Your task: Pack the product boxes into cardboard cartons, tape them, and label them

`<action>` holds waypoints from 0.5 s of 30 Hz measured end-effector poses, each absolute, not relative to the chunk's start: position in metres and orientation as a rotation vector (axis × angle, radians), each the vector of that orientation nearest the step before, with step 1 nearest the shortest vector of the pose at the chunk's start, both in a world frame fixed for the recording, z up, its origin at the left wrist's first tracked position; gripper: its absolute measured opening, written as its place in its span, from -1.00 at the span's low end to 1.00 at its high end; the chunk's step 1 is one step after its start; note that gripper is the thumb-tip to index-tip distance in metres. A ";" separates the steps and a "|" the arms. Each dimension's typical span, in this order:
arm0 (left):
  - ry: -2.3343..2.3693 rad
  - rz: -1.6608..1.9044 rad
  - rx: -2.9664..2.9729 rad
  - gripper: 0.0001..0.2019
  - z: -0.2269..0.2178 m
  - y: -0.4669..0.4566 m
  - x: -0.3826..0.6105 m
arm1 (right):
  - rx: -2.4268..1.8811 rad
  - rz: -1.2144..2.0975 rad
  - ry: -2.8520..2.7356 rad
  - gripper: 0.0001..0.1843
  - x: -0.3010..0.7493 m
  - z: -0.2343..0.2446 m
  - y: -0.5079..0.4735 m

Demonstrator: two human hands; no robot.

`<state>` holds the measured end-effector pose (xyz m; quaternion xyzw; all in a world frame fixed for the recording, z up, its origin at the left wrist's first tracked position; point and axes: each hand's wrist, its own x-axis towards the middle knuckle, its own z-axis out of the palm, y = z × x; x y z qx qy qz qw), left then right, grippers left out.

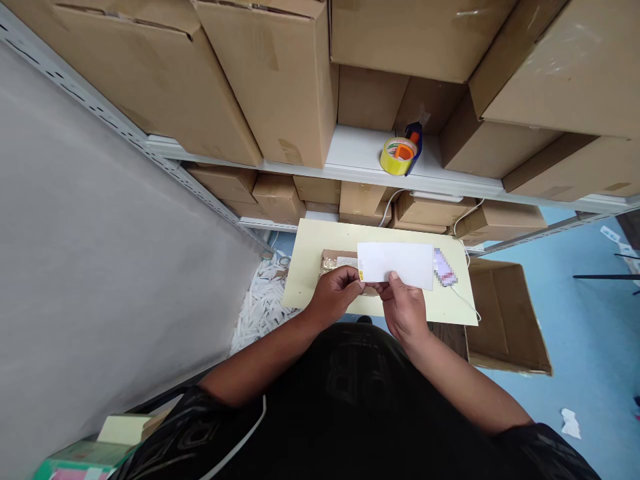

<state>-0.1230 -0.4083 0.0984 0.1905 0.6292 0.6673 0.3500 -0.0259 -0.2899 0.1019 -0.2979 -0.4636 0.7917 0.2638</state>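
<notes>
A white paper sheet [400,263], with a small yellow mark at its lower left corner, is held above the pale table. My right hand [404,308] grips its lower edge, thumb on top and fingers beneath. At the lower left corner, my left hand [336,291] pinches the sheet between thumb and fingertips. Behind my left hand, partly covered by it and the sheet, lies a small brown cardboard box [340,255] with something shiny and a pale paper on it. A phone-like object [444,268], its screen blurred, rests right of the sheet with a white cable.
The pale table [320,233] stands against white shelving [350,150] packed with cartons. A tape dispenser [400,157] with yellow tape sits on the shelf. White paper strips [260,300] heap on the floor at left. An open carton [510,320] stands right of the table.
</notes>
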 end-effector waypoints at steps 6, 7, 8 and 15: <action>1.615 1.717 0.515 -0.75 0.096 -0.408 -0.119 | -0.806 2.099 -1.204 -0.54 -0.024 0.101 -0.292; 1.615 1.712 0.510 -0.75 0.096 -0.408 -0.118 | -0.810 2.101 -1.194 -0.54 -0.023 0.101 -0.292; 1.617 1.707 0.504 -0.75 0.096 -0.408 -0.117 | -0.817 2.104 -1.185 -0.53 -0.023 0.101 -0.292; 1.623 1.713 0.494 -0.77 0.097 -0.408 -0.115 | -0.821 2.107 -1.177 -0.49 -0.020 0.101 -0.293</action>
